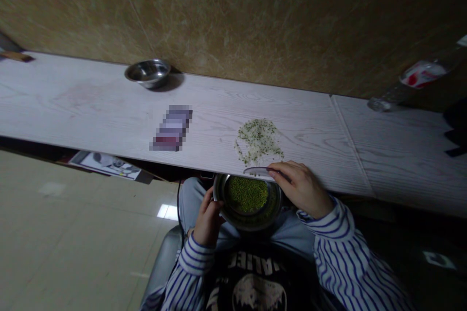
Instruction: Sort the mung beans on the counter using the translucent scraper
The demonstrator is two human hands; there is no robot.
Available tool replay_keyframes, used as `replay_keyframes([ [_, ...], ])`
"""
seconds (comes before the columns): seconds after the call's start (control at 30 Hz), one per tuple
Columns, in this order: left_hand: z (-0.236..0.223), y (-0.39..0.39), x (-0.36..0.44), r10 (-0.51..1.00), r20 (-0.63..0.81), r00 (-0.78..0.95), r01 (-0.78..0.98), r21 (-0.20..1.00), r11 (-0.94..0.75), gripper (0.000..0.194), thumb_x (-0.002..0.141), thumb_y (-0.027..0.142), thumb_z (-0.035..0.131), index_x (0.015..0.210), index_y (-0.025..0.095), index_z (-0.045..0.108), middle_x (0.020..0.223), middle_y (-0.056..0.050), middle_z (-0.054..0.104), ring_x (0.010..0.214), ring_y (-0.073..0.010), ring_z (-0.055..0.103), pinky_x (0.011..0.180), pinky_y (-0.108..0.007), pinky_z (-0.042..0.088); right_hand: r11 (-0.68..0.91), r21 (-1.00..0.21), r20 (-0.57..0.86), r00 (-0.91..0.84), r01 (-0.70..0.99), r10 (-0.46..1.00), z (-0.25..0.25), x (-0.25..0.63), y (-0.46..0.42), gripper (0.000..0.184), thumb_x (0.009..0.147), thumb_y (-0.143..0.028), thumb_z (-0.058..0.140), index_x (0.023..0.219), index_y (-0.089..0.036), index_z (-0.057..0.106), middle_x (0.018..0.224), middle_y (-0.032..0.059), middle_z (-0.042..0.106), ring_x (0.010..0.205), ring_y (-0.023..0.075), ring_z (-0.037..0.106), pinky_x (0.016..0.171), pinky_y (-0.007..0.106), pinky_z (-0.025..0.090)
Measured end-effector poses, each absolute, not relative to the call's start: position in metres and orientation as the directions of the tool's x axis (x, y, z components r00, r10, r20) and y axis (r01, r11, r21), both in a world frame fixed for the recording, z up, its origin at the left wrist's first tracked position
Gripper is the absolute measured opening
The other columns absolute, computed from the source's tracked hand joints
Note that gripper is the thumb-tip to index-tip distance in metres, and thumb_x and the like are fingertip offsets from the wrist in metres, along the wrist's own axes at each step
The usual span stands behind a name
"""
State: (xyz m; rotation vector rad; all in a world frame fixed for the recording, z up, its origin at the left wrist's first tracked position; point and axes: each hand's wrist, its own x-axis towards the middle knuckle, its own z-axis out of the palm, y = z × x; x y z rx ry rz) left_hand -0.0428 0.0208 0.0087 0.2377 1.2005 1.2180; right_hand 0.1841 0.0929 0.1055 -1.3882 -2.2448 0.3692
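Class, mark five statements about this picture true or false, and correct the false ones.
1. The left hand grips the lower bowl. True.
2. The right hand is empty. False: it holds a thin flat tool.
3. Green grains lie in the lower bowl. True.
4. In the picture, the bottle is left of the small bowl. False: it is to the right.
5. The scattered patch contains white and green bits. True.

Left of the middle, a flat thing (171,127) is blurred into squares. Below the middle, the right hand (304,187) hides one end of a thin tool (257,171). The edge cuts off a dark thing (458,124), far right. Near the middle, green bits (260,130) are too tiny to count.
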Motion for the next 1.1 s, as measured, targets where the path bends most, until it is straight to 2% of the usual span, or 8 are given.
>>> replay_keyframes([
  [0.2,0.007,0.020,-0.043,0.812,-0.563,-0.155,-0.577,0.719,0.388,0.053,0.065,0.025,0.068,0.118,0.025,0.066,0.093,-0.004,0.066,0.070,-0.0186,0.055,0.050,-0.025,0.041,0.472,-0.470,0.260,-0.395,0.745,0.881,0.107,0.179,0.085,0.014,0.095,-0.018,0.060,0.100,-0.020,0.073,0.091,0.0048,0.078,0.084,0.0212,0.071,0.077,0.036,0.052],
  [0.37,0.007,0.020,-0.045,0.817,-0.561,-0.133,-0.611,0.696,0.379,0.053,0.065,0.024,0.069,0.117,0.025,0.066,0.092,-0.003,0.067,0.071,-0.0195,0.057,0.053,-0.027,0.045,0.420,-0.456,0.288,-0.316,0.785,0.904,0.105,0.183,0.083,0.017,0.095,-0.019,0.057,0.101,-0.018,0.073,0.092,0.0069,0.078,0.084,0.0223,0.072,0.077,0.037,0.053],
  [0.5,0.004,0.020,-0.046,0.818,-0.557,-0.146,-0.620,0.696,0.363,0.051,0.064,0.025,0.070,0.115,0.025,0.066,0.091,-0.002,0.066,0.074,-0.0205,0.057,0.055,-0.028,0.048,0.429,-0.421,0.280,-0.335,0.799,0.899,0.105,0.182,0.084,0.018,0.096,-0.020,0.056,0.100,-0.020,0.073,0.091,0.0067,0.078,0.084,0.0230,0.072,0.077,0.037,0.053],
  [0.73,0.003,0.021,-0.046,0.812,-0.562,-0.159,-0.613,0.701,0.365,0.053,0.064,0.027,0.070,0.117,0.026,0.065,0.098,-0.004,0.065,0.076,-0.0214,0.058,0.056,-0.029,0.046,0.361,-0.424,0.269,-0.265,0.830,0.926,0.100,0.186,0.098,0.020,0.096,-0.024,0.054,0.103,-0.020,0.073,0.094,0.0086,0.078,0.086,0.0240,0.073,0.078,0.037,0.055],
  [0.93,0.002,0.022,-0.047,0.800,-0.575,-0.174,-0.604,0.704,0.375,0.058,0.064,0.026,0.069,0.121,0.027,0.063,0.088,-0.002,0.064,0.071,-0.0199,0.055,0.059,-0.031,0.045,0.323,-0.439,0.269,-0.220,0.838,0.938,0.101,0.190,0.112,0.022,0.096,-0.025,0.053,0.103,-0.021,0.073,0.095,0.0087,0.079,0.087,0.0241,0.073,0.080,0.037,0.056],
  [1.1,0.003,0.022,-0.047,0.809,-0.564,-0.167,-0.607,0.705,0.366,0.051,0.065,0.026,0.068,0.117,0.025,0.065,0.089,-0.002,0.065,0.073,-0.0198,0.056,0.059,-0.029,0.046,0.362,-0.432,0.273,-0.262,0.826,0.926,0.106,0.186,0.113,0.022,0.096,-0.024,0.054,0.104,-0.021,0.074,0.097,0.0085,0.079,0.090,0.0246,0.073,0.081,0.038,0.055],
])
